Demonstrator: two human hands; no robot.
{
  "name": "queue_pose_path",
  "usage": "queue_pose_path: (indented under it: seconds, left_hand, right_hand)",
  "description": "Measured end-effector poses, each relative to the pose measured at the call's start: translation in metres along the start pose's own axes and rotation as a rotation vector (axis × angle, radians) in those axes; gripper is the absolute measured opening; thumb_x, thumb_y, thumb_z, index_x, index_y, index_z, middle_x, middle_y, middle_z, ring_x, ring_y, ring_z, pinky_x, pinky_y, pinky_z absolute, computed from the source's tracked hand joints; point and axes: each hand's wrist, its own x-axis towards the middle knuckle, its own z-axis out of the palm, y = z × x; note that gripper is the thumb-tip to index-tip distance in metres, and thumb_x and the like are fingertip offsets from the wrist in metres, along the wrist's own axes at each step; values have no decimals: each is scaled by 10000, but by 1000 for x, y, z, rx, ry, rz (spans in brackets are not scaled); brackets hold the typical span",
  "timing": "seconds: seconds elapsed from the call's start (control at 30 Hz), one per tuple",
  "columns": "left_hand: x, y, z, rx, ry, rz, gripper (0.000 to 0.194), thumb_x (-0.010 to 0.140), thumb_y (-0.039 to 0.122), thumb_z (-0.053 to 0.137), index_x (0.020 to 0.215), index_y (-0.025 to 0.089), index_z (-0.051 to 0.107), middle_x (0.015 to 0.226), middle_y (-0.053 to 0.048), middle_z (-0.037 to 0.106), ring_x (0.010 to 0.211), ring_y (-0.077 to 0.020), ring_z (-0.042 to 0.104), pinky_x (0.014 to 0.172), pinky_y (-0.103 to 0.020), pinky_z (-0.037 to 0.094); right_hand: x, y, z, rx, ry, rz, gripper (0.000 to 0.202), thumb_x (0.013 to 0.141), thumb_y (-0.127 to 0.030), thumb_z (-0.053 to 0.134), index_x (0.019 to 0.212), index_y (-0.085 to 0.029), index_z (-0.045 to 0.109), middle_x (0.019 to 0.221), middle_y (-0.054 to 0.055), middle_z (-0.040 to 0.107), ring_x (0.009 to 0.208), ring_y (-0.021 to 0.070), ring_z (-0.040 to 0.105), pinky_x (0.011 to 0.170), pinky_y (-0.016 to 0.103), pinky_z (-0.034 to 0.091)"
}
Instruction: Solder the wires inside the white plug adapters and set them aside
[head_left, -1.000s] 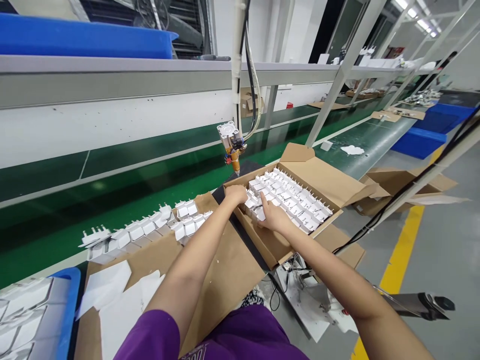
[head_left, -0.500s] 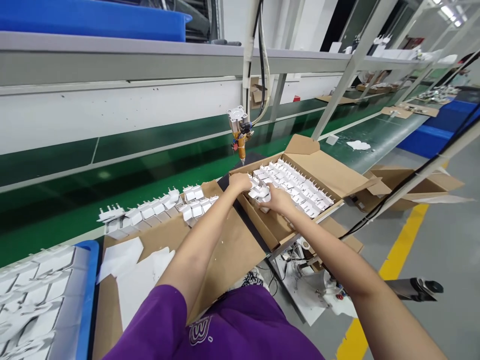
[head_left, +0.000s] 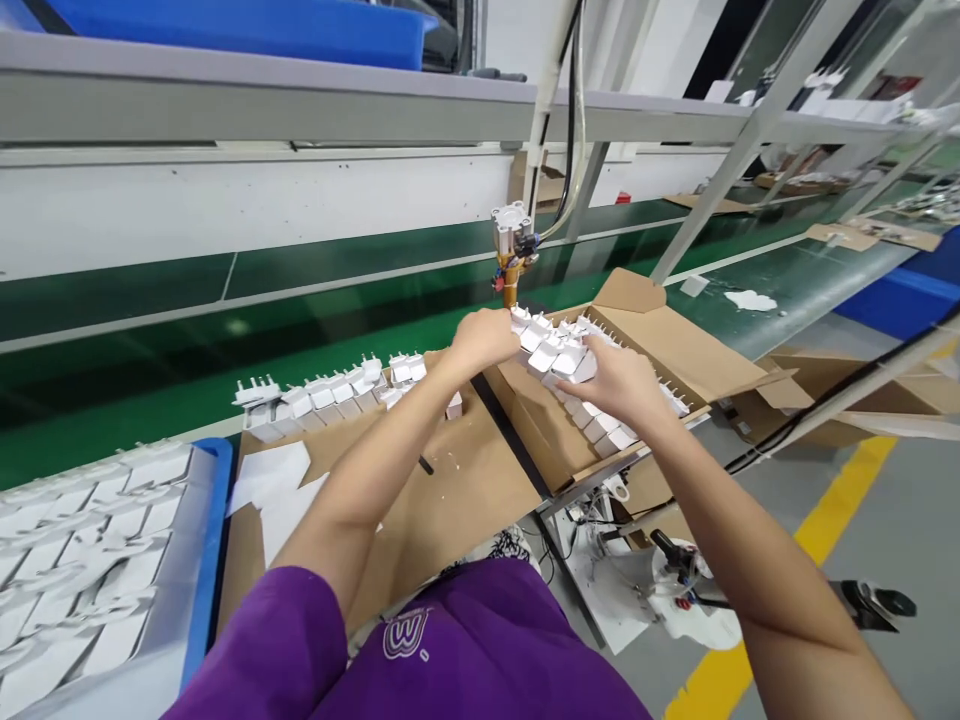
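Between them, my two hands squeeze a block of white plug adapters (head_left: 553, 352), pins pointing up, over the open cardboard box (head_left: 531, 425). My left hand (head_left: 486, 338) is closed on the block's left end; its fingertips are partly hidden behind the adapters. At the right end, my right hand (head_left: 621, 382) presses with thumb and fingers. Rows of more white adapters (head_left: 604, 425) stand inside the box beneath the held block. A brass-coloured nozzle tool (head_left: 511, 285) hangs just behind the left end of the block.
Left of the box, more adapters (head_left: 326, 398) stand in a row on a cardboard sheet (head_left: 465, 470). A blue tray (head_left: 217, 480) of adapters sits nearer on the left. The green conveyor (head_left: 337, 330) runs behind. A slanted metal post (head_left: 750, 150) rises at right.
Both hands have lifted the block of adapters up from the box's near-left part, and it now hangs above the rows. The camera view has shifted somewhat to the left.
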Motion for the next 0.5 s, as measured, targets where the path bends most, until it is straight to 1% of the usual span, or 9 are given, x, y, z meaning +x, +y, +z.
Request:
queue_pose_path:
  seconds: [0.07,0.13,0.2,0.27,0.3,0.37,0.43,0.5]
  left_hand:
    - [-32,-15,-10,4,56,-2,363,851,183,433,1154,142,630,1126,-105,694,1058,-290,640,844,-307,476]
    - [-66,-34,-9,-13,72,-24,346,851,185,413,1127,169,620,1029,-72,712,968,-269,659,796,-295,469]
    - [-96,-52,2,-41,57,-82,323,845,191,413,1099,189,613,964,-48,714,899,-250,663,749,-281,460]
    - [-118,-68,22,-106,6,-154,295,836,191,417,1056,198,613,891,-36,712,834,-234,661,698,-273,453]
    - [-125,-74,33,-151,-25,-191,285,833,190,418,1040,198,613,869,-35,711,810,-229,662,681,-273,454]
    - [-132,-85,56,-247,-70,-246,284,827,179,422,1036,196,613,881,-41,719,806,-224,669,684,-277,471]
    - [-133,-94,76,-319,-87,-274,303,817,160,434,1059,196,613,934,-50,731,845,-221,680,724,-280,495]
    - [-130,-100,90,-351,-94,-288,323,800,144,459,1072,206,621,948,-45,740,872,-216,689,760,-277,511]
  right_hand:
    - [-10,-7,-15,-19,56,-109,615,809,-550,627,1259,-154,492,1053,156,706,980,355,658,678,322,428]
    - [-20,-18,-20,-27,54,-235,580,810,-546,626,1227,-160,511,1022,143,714,934,338,670,648,312,415]
    - [-26,-32,-15,-19,4,-343,554,829,-534,601,1236,-170,509,1039,138,715,910,325,678,636,311,414]
    - [-29,-47,-3,-12,-75,-422,540,840,-517,580,1251,-174,506,1056,145,716,897,327,685,637,321,423]
    - [-29,-54,5,-11,-115,-451,532,843,-509,575,1250,-174,509,1048,149,719,896,330,688,642,327,429]
    - [-26,-64,21,-7,-178,-498,519,843,-495,576,1249,-178,513,1039,144,724,914,330,691,663,333,442]
    - [-21,-72,37,1,-215,-537,512,837,-476,592,1250,-184,513,1057,134,724,944,324,690,686,332,455]
    - [-14,-76,49,6,-248,-569,511,818,-448,626,1239,-178,520,1079,136,719,967,327,687,700,334,467]
